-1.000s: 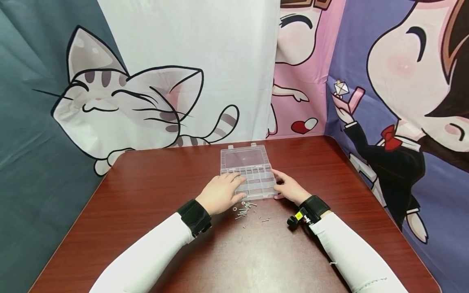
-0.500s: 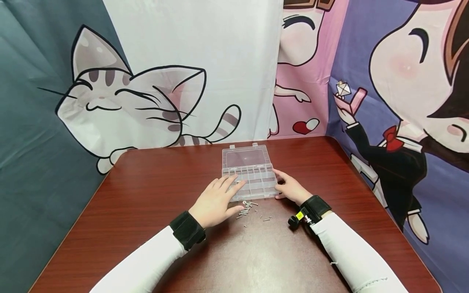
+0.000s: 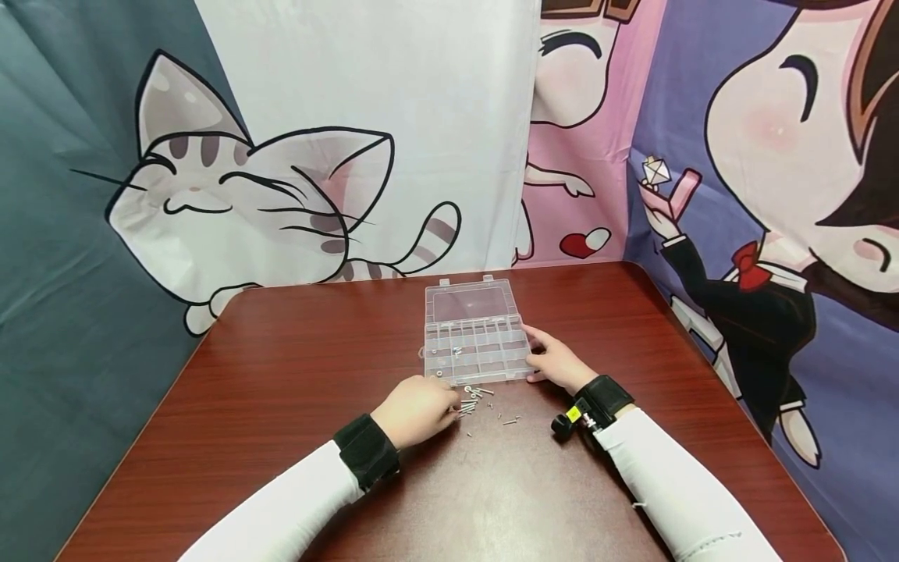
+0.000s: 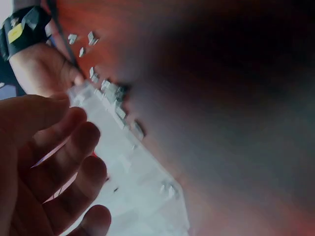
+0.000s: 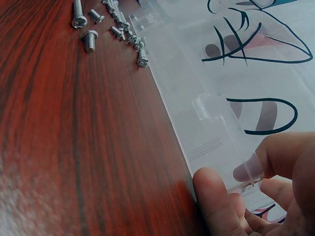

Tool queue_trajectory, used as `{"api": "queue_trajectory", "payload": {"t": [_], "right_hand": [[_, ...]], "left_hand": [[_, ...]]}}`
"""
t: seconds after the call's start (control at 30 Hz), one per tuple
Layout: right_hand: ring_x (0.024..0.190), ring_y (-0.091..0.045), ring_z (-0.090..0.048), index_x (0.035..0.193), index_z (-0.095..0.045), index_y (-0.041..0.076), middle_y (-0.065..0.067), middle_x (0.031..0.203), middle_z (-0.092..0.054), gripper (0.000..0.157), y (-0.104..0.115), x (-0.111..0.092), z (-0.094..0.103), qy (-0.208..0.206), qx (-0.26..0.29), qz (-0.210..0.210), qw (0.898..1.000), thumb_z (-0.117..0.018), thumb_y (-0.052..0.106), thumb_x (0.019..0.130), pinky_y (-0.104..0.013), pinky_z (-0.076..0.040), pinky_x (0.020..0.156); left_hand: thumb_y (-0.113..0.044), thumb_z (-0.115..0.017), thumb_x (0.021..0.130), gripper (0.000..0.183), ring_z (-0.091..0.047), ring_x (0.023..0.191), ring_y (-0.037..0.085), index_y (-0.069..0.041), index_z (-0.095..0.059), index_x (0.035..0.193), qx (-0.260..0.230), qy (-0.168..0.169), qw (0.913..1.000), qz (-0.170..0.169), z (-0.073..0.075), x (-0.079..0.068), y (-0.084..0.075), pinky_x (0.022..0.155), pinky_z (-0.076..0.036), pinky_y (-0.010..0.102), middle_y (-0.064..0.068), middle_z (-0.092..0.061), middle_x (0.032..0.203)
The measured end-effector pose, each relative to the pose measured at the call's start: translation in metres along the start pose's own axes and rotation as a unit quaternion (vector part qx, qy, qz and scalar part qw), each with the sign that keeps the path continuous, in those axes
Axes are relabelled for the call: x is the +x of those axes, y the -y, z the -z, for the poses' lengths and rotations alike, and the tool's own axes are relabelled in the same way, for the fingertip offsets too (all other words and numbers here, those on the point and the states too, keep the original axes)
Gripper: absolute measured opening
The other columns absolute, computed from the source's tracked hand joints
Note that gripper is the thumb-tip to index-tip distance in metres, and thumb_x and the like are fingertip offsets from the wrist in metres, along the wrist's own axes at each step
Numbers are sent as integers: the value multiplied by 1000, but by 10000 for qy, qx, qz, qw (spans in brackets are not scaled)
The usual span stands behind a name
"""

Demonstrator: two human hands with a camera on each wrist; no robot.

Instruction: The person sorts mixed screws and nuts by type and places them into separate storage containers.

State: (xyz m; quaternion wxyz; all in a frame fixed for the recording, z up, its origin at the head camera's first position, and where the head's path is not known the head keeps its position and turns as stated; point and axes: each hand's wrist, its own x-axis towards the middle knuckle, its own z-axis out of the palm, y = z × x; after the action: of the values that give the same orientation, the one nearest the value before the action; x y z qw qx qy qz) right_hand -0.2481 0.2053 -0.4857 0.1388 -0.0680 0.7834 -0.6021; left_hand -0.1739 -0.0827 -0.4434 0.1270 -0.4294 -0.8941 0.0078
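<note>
A clear plastic compartment box [image 3: 516, 355] stands with its lid [image 3: 470, 301] folded back. My right hand [image 3: 558, 363] grips its right front corner; in the right wrist view the thumb [image 5: 211, 189] lies on the front wall and a finger [image 5: 248, 167] reaches over the side. My left hand [image 3: 420, 410] is just in front of the box, beside a small pile of screws [image 3: 469, 403]. Blurred in the left wrist view, its fingers [image 4: 88, 172] are loosely bent and apart, with nothing seen between them. Small metal pieces [image 3: 457, 351] lie in some left compartments.
A few loose screws [image 3: 510, 421] lie on the reddish-brown table [image 3: 295, 343], right of the pile. A clear ring-like piece [image 3: 421, 353] touches or sits near the box's left side. Printed cloth [image 3: 456, 117] hangs behind the table.
My left hand has drawn back from over the box to the screws in front, its fingers bending. The compartments on the left are uncovered. My right hand stays at the corner.
</note>
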Motion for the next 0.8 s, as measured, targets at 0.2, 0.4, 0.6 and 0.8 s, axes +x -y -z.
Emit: {"api": "queue_trajectory", "payload": {"t": [0.2, 0.4, 0.6, 0.8], "right_hand": [[87, -26, -57, 156, -28, 11, -27, 127, -41, 74, -9, 4, -1, -67, -16, 34, 10000, -51, -6, 88, -36, -58, 66], [89, -27, -58, 156, -29, 12, -27, 127, -42, 74, -6, 1, -2, -93, -7, 32, 10000, -52, -6, 87, -35, -58, 66], [90, -27, -58, 156, -29, 11, -27, 127, -41, 74, -8, 3, -1, -89, 13, 113, 9999, -52, -6, 87, -35, -58, 66], [88, -26, -58, 156, -30, 11, -26, 126, -42, 74, -5, 1, -1, -112, 8, 70, 9999, -51, -6, 86, -35, -58, 66]], "left_hand": [[-27, -73, 84, 15, -61, 69, 16, -26, -66, 71, 80, 331, 9994, 36, -7, 1, -7, 62, -49, 35, -10, -57, 70], [-24, -74, 84, 18, -63, 71, 18, -24, -62, 70, 222, 485, 9985, 100, -12, 6, -8, 62, -49, 36, -7, -60, 72], [-22, -71, 86, 20, -63, 68, 20, -21, -58, 70, 232, 430, 9987, 171, -16, 11, -8, 57, -49, 37, -5, -61, 67], [-22, -67, 91, 21, -64, 67, 21, -19, -59, 71, 33, 484, 9985, 272, -15, 14, -9, 57, -50, 39, -3, -63, 66]]}}
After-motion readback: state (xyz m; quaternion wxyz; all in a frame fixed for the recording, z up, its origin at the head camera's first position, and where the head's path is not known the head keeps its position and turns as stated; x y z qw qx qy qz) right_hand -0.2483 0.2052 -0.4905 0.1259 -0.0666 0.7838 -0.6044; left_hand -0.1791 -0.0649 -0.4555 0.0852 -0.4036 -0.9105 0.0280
